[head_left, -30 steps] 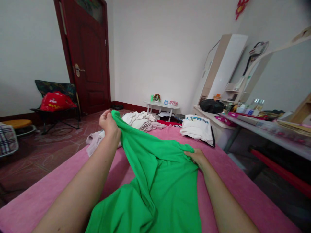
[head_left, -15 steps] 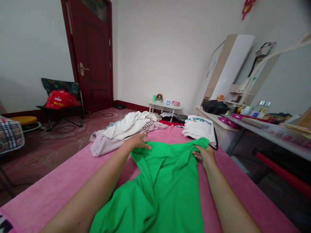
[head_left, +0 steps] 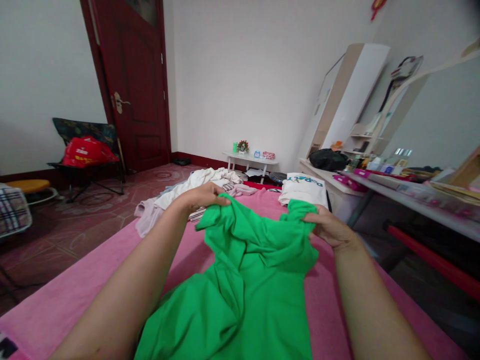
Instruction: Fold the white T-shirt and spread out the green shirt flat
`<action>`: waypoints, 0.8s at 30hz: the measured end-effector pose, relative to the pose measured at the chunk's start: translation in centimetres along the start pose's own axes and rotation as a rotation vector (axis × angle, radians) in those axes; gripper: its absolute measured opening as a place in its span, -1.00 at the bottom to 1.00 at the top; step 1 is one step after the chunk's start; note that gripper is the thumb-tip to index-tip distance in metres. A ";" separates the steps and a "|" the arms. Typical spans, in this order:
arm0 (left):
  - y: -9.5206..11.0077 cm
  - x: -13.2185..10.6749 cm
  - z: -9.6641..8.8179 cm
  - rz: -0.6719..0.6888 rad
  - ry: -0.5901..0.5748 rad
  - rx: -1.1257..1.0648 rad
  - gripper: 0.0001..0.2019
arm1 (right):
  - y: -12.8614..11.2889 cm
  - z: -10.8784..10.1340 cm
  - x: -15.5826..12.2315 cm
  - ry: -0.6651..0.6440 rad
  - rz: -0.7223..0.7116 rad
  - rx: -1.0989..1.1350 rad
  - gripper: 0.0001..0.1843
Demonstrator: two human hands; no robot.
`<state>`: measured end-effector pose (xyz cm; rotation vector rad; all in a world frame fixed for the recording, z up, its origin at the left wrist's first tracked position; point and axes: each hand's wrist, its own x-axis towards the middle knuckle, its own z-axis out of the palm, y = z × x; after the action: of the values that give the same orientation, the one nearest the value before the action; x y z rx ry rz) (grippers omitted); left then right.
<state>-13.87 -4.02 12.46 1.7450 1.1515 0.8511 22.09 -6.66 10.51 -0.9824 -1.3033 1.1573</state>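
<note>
A bright green garment (head_left: 262,280), its exact kind unclear from its folds, stretches from the bottom of the view towards the middle of the pink bed cover (head_left: 86,295). Its far edge is lifted and sags between my hands. My left hand (head_left: 204,196) pinches the far left corner, thumb on top. At the far right corner, my right hand (head_left: 330,226) grips a bunched fold, with some fingers hidden behind the cloth. The near end of the garment runs out of view.
Beyond my left hand lies a loose heap of pale clothes (head_left: 195,182). A folded white printed garment (head_left: 303,189) lies past my right hand. A cluttered dressing table (head_left: 397,192) flanks the bed on the right; a folding chair with a red bag (head_left: 88,151) stands left.
Both hands have raised the far edge of the green garment off the bed and drawn it up. The cloth now hangs in folds between them. The view has shifted slightly.
</note>
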 end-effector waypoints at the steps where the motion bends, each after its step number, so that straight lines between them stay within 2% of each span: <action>1: -0.8 0.8 0.2 0.065 0.220 0.019 -0.73 | 0.4 0.1 0.5 -0.056 -0.072 0.047 -0.51; 2: -1.8 1.7 0.5 0.147 0.437 0.051 -0.69 | 1.0 0.2 1.1 -0.050 -0.153 0.091 -0.40; 3: -2.9 2.5 0.9 0.230 0.607 0.099 -0.61 | 1.7 0.3 1.6 0.028 -0.215 0.121 -0.24; 4: -4.0 3.2 1.2 0.302 0.712 0.155 -0.48 | 2.6 0.2 2.2 0.126 -0.250 0.128 -0.06; 6: -6.0 4.3 1.9 0.356 0.750 0.269 -0.25 | 4.6 -0.1 3.0 0.288 -0.214 0.068 0.19; 8: -7.3 4.7 2.5 0.294 0.666 0.359 -0.22 | 6.4 -0.6 3.5 0.370 -0.137 -0.039 0.21; 10: -8.0 4.8 2.9 0.223 0.568 0.433 -0.33 | 7.8 -1.1 3.6 0.377 -0.035 -0.147 0.02; 14: -8.0 4.6 3.6 0.192 0.452 0.524 -0.59 | 9.5 -1.0 3.4 0.235 0.214 -0.268 -0.48; 17: -7.5 4.1 4.7 0.243 0.367 0.579 -0.68 | 10.8 0.2 3.2 0.122 0.183 -0.341 -0.57; 18: -7.3 3.7 5.1 0.287 0.294 0.612 -0.68 | 11.3 0.7 3.0 0.099 0.141 -0.389 -0.56; 20: -6.9 2.6 5.8 0.419 0.052 0.708 -0.58 | 11.8 1.3 2.7 0.022 0.036 -0.504 -0.51; 22: -6.4 1.1 5.9 0.539 -0.234 0.816 -0.47 | 11.5 1.3 1.9 -0.120 -0.070 -0.607 -0.44; 24: -6.0 -0.6 5.3 0.576 -0.421 0.903 -0.48 | 10.1 1.0 0.7 -0.293 -0.144 -0.694 -0.34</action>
<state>-11.57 -4.81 4.87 2.9134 0.7770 0.2011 20.35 -4.22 0.75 -1.2063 -2.0519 0.7552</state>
